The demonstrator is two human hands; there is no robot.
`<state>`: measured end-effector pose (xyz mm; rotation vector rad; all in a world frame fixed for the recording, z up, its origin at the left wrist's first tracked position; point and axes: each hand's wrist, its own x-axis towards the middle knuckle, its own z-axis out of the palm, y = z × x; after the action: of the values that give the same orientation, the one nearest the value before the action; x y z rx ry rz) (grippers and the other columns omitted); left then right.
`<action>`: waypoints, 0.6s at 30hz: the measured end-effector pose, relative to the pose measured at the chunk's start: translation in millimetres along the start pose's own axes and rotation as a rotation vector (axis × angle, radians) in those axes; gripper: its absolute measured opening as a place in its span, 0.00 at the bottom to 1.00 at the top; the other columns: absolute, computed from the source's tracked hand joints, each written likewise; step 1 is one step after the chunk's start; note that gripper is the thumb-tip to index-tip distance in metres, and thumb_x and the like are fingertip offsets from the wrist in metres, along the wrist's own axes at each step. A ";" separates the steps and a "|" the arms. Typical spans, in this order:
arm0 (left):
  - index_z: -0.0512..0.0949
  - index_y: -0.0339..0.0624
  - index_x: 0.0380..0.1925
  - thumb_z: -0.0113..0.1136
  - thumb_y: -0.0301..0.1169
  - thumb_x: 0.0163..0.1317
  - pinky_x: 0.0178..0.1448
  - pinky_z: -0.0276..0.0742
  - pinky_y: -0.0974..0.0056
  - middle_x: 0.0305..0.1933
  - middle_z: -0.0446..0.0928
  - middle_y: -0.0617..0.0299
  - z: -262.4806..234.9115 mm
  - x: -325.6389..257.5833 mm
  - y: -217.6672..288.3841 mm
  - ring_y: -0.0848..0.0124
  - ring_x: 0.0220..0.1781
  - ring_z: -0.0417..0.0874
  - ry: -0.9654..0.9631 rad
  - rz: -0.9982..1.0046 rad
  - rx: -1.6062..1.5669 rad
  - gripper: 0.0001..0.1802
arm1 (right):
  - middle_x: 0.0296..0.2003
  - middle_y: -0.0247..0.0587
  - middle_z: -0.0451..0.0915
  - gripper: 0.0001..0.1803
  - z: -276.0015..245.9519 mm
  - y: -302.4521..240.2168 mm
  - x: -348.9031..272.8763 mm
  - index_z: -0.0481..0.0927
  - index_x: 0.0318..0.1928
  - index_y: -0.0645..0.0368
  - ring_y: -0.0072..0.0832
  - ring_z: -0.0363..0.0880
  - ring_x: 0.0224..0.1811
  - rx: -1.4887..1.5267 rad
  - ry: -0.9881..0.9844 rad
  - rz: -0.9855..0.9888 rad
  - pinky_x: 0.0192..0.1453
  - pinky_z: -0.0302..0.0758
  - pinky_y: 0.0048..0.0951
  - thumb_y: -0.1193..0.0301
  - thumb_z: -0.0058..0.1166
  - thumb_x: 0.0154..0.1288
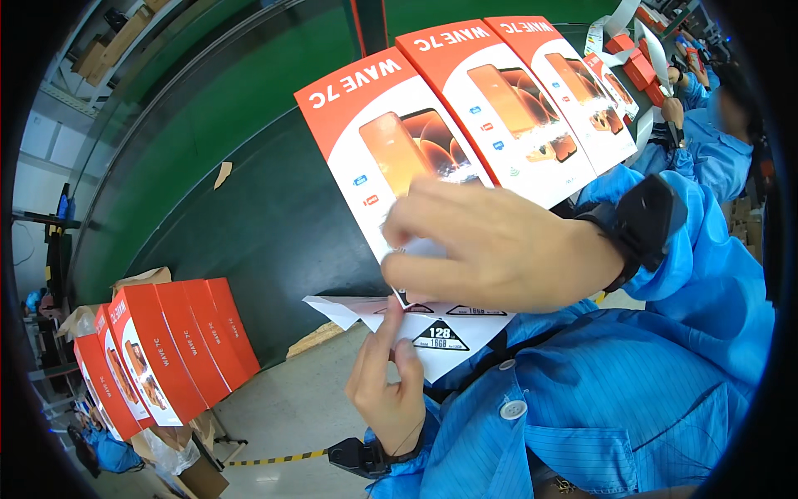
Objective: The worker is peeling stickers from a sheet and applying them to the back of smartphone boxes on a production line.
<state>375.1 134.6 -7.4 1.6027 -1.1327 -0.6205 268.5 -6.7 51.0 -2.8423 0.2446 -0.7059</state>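
Observation:
My right hand (490, 249) presses with its fingertips on the lower edge of the nearest orange-and-white phone box (391, 141). This box lies first in a row with two more like it (507, 100) on a dark green bench (258, 216). My left hand (386, 378) pinches a white sheet of triangular black stickers (432, 328) from below, just under the right hand. Both wrists wear black bands, and my sleeves are blue.
A stack of orange boxes (174, 341) stands upright at the lower left on cartons. Another person in blue (715, 141) works at the far right, beside more orange boxes (632, 62). A scrap of paper (223, 173) lies on the bench.

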 end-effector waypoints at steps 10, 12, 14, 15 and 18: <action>0.66 0.27 0.46 0.36 0.19 0.53 0.49 0.68 0.66 0.46 0.69 0.47 3.0 -12.3 -4.3 0.66 0.44 0.73 0.426 0.135 -0.015 0.19 | 0.21 0.38 0.71 0.18 -11.9 11.3 6.2 0.68 0.31 0.62 0.32 0.72 0.23 0.277 0.059 0.285 0.27 0.68 0.31 0.61 0.56 0.48; 0.63 0.28 0.47 0.38 0.24 0.57 0.54 0.66 0.63 0.49 0.65 0.45 0.2 -10.5 -2.9 0.62 0.50 0.69 0.807 0.248 -0.219 0.18 | 0.21 0.38 0.70 0.17 -20.7 -7.5 1.4 0.68 0.31 0.62 0.32 0.72 0.23 0.493 -0.075 0.379 0.28 0.69 0.30 0.61 0.55 0.50; 0.63 0.28 0.47 0.39 0.25 0.58 0.54 0.66 0.63 0.50 0.64 0.45 2.0 -9.3 1.8 0.62 0.51 0.68 1.025 0.315 -0.273 0.17 | 0.23 0.39 0.70 0.17 -21.9 -26.8 -9.4 0.69 0.32 0.62 0.32 0.71 0.25 0.865 -0.268 0.456 0.31 0.69 0.28 0.60 0.53 0.52; 0.62 0.29 0.48 0.40 0.26 0.59 0.54 0.65 0.63 0.51 0.62 0.44 9.1 -7.8 3.9 0.63 0.51 0.67 1.068 0.358 -0.227 0.17 | 0.25 0.41 0.70 0.18 -17.0 -33.2 -19.4 0.69 0.33 0.63 0.32 0.71 0.27 1.018 -0.310 0.438 0.33 0.69 0.27 0.60 0.53 0.53; 0.62 0.30 0.48 0.42 0.26 0.59 0.50 0.67 0.65 0.47 0.65 0.46 13.7 -19.9 -8.6 0.65 0.47 0.69 1.050 0.506 0.082 0.17 | 0.34 0.46 0.69 0.16 23.4 -45.6 -14.1 0.69 0.36 0.66 0.33 0.70 0.35 1.052 -0.060 0.202 0.37 0.68 0.26 0.64 0.48 0.57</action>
<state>358.5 146.5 -22.8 1.3185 -0.6842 0.5711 272.4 43.9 35.3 -1.8012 0.0959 -0.4867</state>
